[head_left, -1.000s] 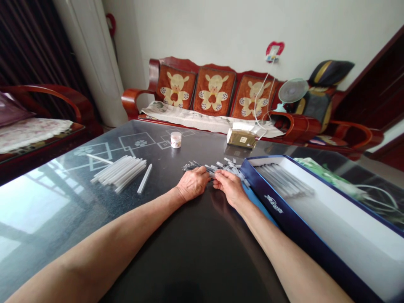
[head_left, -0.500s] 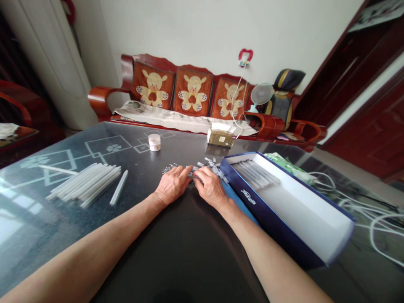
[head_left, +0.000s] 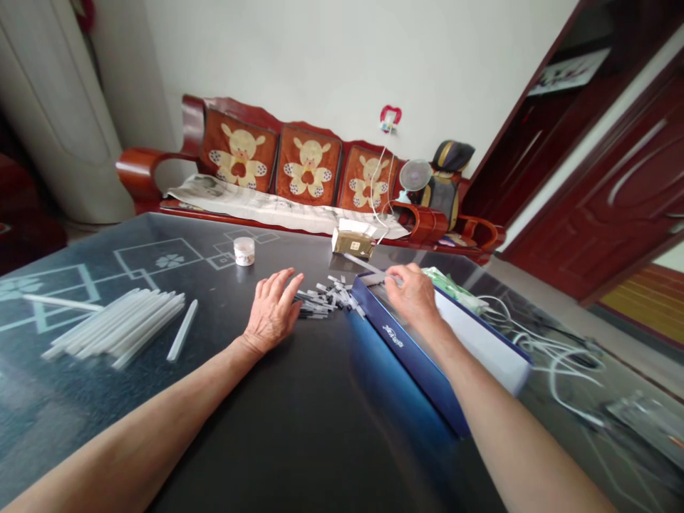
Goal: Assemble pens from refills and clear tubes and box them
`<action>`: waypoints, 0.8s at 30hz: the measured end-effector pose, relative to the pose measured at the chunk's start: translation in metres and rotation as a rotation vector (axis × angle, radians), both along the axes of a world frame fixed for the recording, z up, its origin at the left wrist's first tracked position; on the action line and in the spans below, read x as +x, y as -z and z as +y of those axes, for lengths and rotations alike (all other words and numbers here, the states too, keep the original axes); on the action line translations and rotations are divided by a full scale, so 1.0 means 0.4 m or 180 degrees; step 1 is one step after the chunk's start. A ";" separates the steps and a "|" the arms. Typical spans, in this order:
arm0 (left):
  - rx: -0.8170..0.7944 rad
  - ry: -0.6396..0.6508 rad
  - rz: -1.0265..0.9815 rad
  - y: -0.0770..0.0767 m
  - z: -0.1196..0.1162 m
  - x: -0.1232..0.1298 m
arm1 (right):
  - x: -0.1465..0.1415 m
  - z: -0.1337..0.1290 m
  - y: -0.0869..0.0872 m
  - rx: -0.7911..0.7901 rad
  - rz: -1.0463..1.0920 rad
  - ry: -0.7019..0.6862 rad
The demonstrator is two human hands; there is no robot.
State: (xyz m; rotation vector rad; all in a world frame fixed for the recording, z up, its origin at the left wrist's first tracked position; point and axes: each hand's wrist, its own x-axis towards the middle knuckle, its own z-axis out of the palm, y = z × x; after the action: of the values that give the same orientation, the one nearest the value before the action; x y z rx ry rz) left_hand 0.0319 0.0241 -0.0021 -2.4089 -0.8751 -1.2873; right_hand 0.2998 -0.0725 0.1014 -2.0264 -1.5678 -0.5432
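The left hand (head_left: 272,312) lies palm down on the dark glass surface (head_left: 224,399), open and relaxed with its fingers spread, holding nothing. Its fingertips sit just beside a loose heap of small pen-like parts (head_left: 325,302), grey and black pieces lying crossed over one another. The right hand (head_left: 414,292) is closed around a slim grey rod (head_left: 363,264), whose far end sticks out past the fingers toward the back of the surface. This hand is above the near corner of a long dark blue box (head_left: 406,356) with a white interior (head_left: 481,349), and the heap lies against the box's outer wall. A pale green and white packet (head_left: 449,287) sits just past the box.

To the left, a bundle of white plastic tubes (head_left: 117,324) lies side by side on the surface, with a single tube (head_left: 182,330) just beside it and another (head_left: 61,303) farther off. Toward the back stand a small white jar (head_left: 244,251) and a tan cardboard carton (head_left: 351,244). Tangled white cords (head_left: 550,363) trail off to the right, and beyond everything is a red wooden sofa (head_left: 307,164) with animal-patterned cushions
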 end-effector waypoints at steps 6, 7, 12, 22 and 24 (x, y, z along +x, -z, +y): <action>-0.0235 0.0099 0.0005 0.014 0.017 0.004 | 0.153 -0.040 -0.003 -0.1539 0.0203 0.1204; -0.0256 0.0120 0.0019 0.015 0.017 0.005 | 0.161 -0.039 0.007 -0.1669 0.0248 0.1254; -0.0264 0.0128 0.0075 0.013 0.015 0.004 | 0.155 -0.014 0.059 -0.1748 0.0333 0.1137; -0.0587 -0.0091 0.0171 0.021 0.018 0.002 | 0.097 0.007 0.037 -0.1443 -0.0182 0.0836; -0.0654 -0.0148 0.0158 0.021 0.019 0.002 | 0.037 0.015 0.039 -0.1113 -0.0282 0.0375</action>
State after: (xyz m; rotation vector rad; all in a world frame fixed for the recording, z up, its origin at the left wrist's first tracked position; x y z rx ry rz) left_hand 0.0327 0.0317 -0.0103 -2.5462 -1.0906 -1.1665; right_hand 0.3145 -0.0664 0.0859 -2.3954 -1.6993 -0.4299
